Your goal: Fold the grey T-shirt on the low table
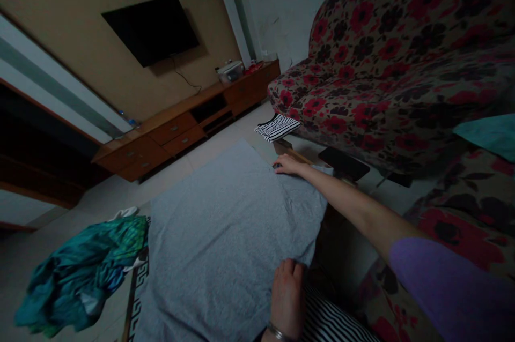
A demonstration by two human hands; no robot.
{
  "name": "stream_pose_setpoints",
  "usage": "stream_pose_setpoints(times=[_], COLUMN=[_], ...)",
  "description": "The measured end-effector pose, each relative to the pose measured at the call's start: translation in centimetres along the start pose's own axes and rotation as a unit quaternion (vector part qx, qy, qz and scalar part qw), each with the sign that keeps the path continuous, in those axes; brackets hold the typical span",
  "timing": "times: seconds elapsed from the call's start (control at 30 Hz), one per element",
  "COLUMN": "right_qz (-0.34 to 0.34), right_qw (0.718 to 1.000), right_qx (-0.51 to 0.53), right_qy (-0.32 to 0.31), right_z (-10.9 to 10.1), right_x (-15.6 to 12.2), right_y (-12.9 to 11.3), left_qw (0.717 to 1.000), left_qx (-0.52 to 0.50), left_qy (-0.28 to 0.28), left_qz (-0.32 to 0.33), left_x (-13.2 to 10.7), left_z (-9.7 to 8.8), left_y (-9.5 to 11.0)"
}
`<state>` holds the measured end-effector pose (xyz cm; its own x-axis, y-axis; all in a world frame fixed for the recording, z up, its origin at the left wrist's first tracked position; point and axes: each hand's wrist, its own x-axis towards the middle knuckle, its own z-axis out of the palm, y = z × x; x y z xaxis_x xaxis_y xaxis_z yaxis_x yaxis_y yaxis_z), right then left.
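A large grey garment [217, 224], possibly a T-shirt, lies spread out over a low table, with soft wrinkles across it. At its far right edge my right hand [286, 164] has its fingers curled closed on the cloth. Nearer to me, my left hand [287, 291], with a metal bracelet at the wrist, is closed on the near right edge; its fingertips are partly hidden. Just beyond my right hand a folded black-and-white striped garment [277, 127] rests at the table's far corner.
A heap of green and blue clothes [88, 267] lies at the table's left end, beside its patterned border [137, 304]. To the right stands a floral sofa [362, 90], with a teal cloth [491, 135] on it. Beyond are a wooden cabinet [181, 141] and wall-mounted television [155, 31].
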<state>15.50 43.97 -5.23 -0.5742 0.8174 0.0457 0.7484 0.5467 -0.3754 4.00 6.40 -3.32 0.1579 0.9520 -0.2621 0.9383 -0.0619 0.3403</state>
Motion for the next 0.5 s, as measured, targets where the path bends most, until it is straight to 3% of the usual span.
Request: stream_pose_setpoints(times=[0.23, 0.5], right_qz=[0.066, 0.112], right_qw=[0.997, 0.992], right_qx=[0.025, 0.022], right_qy=[-0.020, -0.050], right_z=[0.9, 0.4], right_x=[0.9, 2.1], right_y=[-0.6, -1.1], left_qw=[0.995, 0.991], left_qx=[-0.096, -0.132], left_qy=[0.033, 0.000], left_qz=[-0.003, -0.016], left_x=[-0.3, -0.3], left_z=[-0.3, -0.6], left_y=[-0.1, 0.2])
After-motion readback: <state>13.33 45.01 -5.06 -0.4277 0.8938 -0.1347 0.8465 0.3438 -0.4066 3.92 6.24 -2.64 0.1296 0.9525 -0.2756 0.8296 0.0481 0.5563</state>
